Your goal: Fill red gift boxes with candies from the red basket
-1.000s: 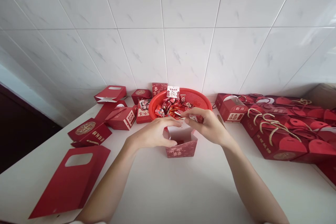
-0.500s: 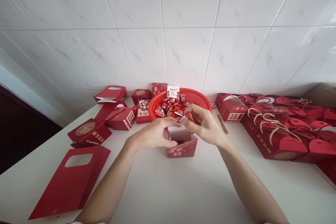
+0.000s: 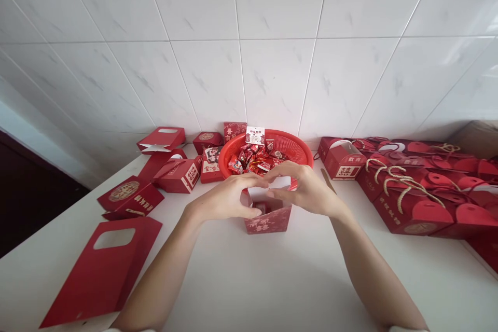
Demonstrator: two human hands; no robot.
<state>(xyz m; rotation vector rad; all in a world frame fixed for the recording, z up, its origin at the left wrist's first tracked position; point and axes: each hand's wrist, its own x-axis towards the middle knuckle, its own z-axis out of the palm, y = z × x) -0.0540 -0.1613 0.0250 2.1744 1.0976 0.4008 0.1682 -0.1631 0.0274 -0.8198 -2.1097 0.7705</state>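
An open-topped red box (image 3: 268, 222) with pale lettering stands on the white table, its pale inside showing and something reddish low within. My left hand (image 3: 229, 198) grips the box's left side, thumb over the near rim and fingers over the opening. Over the right part of the opening is my right hand (image 3: 305, 189), its thumb and fingers apart with nothing between them. Just behind, a red plastic basket (image 3: 298, 150) holds several red wrapped sweets (image 3: 252, 158) and a white printed card (image 3: 255, 135).
Several red boxes (image 3: 177, 175) lie at the left, with a large red bag (image 3: 97, 264) nearest me. Rows of red boxes with rope handles (image 3: 404, 212) fill the right side. A thin wooden strip (image 3: 328, 181) lies right of the basket. Behind rises a tiled wall (image 3: 276, 78).
The red wrapped piece that my right hand held over the box is gone from its fingers, which have spread. My left hand stays on the box.
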